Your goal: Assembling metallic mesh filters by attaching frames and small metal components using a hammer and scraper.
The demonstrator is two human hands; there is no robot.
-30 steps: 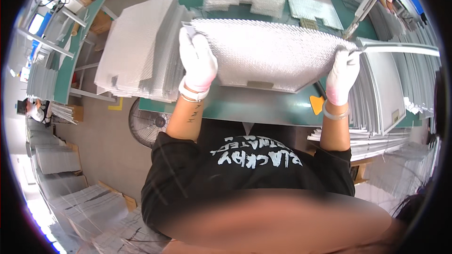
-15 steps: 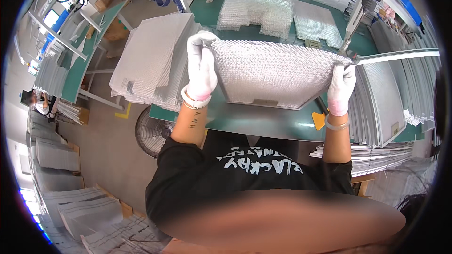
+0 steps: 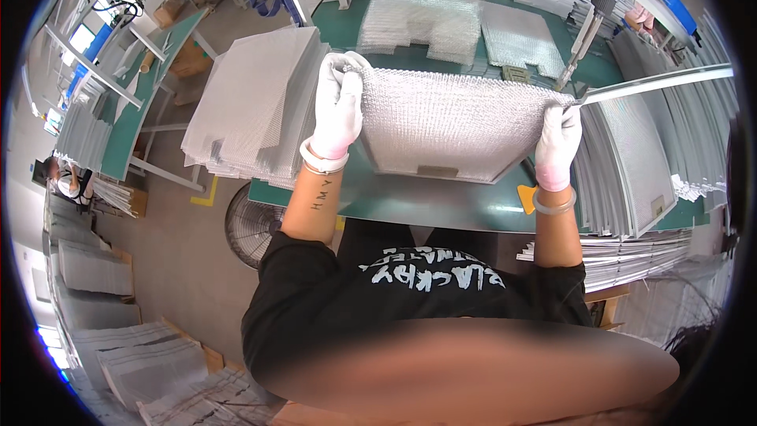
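Note:
I hold a rectangular silver mesh filter panel (image 3: 453,122) tilted up over the green table (image 3: 441,205). My left hand (image 3: 337,106), in a white glove, grips the panel's upper left corner. Gloved in white too, my right hand (image 3: 558,146) grips its upper right edge. The panel's lower metal frame rests near the table surface. A thin metal frame strip (image 3: 654,83) juts out to the right from beside my right hand.
A stack of mesh sheets (image 3: 252,106) lies left of the table; stacked framed filters (image 3: 639,158) lie on the right. More mesh pieces (image 3: 441,16) sit at the table's far side. A floor fan (image 3: 252,225) stands below the table. Another person (image 3: 63,177) works far left.
The panel and both hands have shifted slightly right and lower in view as my head moved; the grip on both corners is unchanged.

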